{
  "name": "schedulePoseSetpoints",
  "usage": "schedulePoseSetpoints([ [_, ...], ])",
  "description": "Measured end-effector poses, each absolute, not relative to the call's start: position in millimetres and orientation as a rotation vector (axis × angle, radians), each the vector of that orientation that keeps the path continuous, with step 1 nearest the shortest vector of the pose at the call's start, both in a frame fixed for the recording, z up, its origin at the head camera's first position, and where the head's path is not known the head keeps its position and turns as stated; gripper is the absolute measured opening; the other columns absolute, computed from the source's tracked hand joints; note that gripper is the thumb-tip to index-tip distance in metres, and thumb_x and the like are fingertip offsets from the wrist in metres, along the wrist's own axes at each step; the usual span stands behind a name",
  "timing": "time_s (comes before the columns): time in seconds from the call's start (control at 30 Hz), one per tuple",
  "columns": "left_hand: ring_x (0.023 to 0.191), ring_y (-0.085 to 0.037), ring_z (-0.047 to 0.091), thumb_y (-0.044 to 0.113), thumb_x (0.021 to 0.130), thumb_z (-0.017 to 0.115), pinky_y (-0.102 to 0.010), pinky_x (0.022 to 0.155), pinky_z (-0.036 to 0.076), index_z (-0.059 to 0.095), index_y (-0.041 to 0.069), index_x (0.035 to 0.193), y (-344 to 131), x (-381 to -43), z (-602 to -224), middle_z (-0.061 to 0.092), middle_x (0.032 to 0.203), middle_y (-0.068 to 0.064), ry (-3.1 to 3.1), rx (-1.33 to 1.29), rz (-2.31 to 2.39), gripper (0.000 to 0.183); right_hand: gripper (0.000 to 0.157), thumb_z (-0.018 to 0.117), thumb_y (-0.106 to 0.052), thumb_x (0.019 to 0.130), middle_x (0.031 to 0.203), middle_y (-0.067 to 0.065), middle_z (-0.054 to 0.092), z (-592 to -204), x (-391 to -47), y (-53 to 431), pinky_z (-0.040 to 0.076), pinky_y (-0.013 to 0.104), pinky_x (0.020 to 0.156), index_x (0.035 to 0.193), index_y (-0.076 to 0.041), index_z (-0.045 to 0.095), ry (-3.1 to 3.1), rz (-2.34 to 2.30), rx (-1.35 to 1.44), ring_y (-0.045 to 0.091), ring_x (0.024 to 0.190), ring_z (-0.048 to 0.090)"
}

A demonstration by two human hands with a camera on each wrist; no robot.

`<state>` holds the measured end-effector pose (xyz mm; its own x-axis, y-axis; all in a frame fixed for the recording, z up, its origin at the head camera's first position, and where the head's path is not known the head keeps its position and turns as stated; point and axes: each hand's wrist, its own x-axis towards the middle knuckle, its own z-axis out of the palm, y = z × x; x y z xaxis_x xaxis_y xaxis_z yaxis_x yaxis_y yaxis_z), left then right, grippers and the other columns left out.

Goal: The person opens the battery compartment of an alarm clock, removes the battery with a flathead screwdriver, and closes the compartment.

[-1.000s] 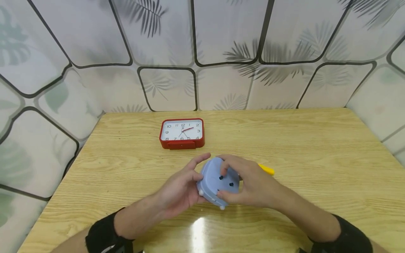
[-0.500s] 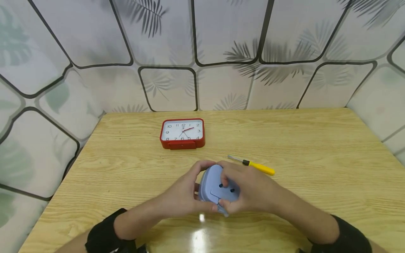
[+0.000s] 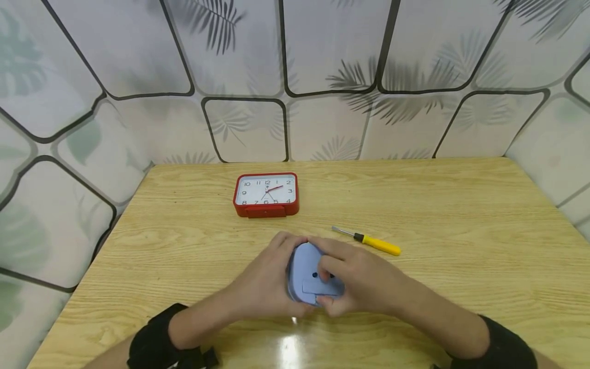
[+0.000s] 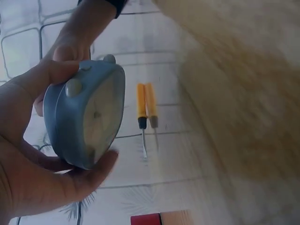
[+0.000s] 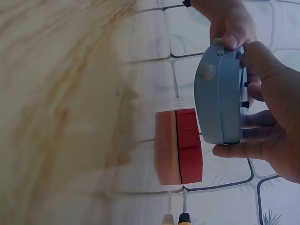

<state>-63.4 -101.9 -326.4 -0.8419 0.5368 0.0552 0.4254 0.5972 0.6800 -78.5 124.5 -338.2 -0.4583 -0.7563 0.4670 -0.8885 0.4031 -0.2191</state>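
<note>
A light-blue alarm clock [image 3: 301, 269] is held above the table between both hands, its back with black knobs and a battery cover turned up toward the head view. My left hand [image 3: 262, 282] grips its left side, thumb along the near edge. Around the right side curls my right hand [image 3: 366, 279]; one finger bends over the back beside the knobs and the thumb touches near the battery cover. In the left wrist view the clock's dial [image 4: 101, 115] faces away from the palms. The right wrist view shows white feet [image 5: 208, 71] on the casing.
Beyond the hands, a red clock [image 3: 266, 192] lies face up on the wooden table [image 3: 461, 230]. To its right and nearer lies a screwdriver [image 3: 380, 245] with a yellow handle. A patterned covering [image 3: 322, 128] rises behind the table's far edge.
The blue clock has turned and come slightly nearer. My left fingers, earlier spread, have closed round its side. The screwdriver, partly hidden a second ago, is now in full view.
</note>
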Motion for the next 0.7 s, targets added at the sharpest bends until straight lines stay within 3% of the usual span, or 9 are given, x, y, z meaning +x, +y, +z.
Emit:
schedulePoseSetpoints([
  [0.17,0.109,-0.015,0.051,0.054,0.057,0.091,-0.034,0.094,0.050,0.052,0.007,0.139,-101.9,-64.9,-328.5,0.058,0.122,-0.001,2.900,0.963,0.714,0.102,0.035,0.083,-0.033,0.071,0.137,0.015,0.059,-339.8,-80.0,124.9,0.057,0.031,0.087,0.080,-0.016,0.054,-2.395,0.590,1.489,0.024,0.113,0.064],
  [0.3,0.108,-0.017,0.052,0.063,0.055,0.090,-0.036,0.096,0.048,0.053,0.007,0.138,-102.1,-66.0,-331.2,0.061,0.119,-0.002,2.948,1.000,0.574,0.107,0.033,0.084,-0.032,0.073,0.139,0.018,0.057,-341.5,-81.5,124.6,0.056,0.033,0.093,0.081,-0.016,0.056,-2.416,0.581,1.535,0.027,0.119,0.062],
  [0.7,0.106,-0.016,0.051,0.059,0.059,0.091,-0.032,0.093,0.050,0.049,0.002,0.139,-100.1,-65.5,-333.6,0.060,0.119,-0.004,2.811,0.921,0.537,0.107,0.029,0.080,-0.034,0.081,0.146,0.018,0.052,-342.7,-80.7,123.3,0.055,0.031,0.095,0.084,-0.016,0.058,-2.585,0.562,1.586,0.023,0.121,0.060],
])
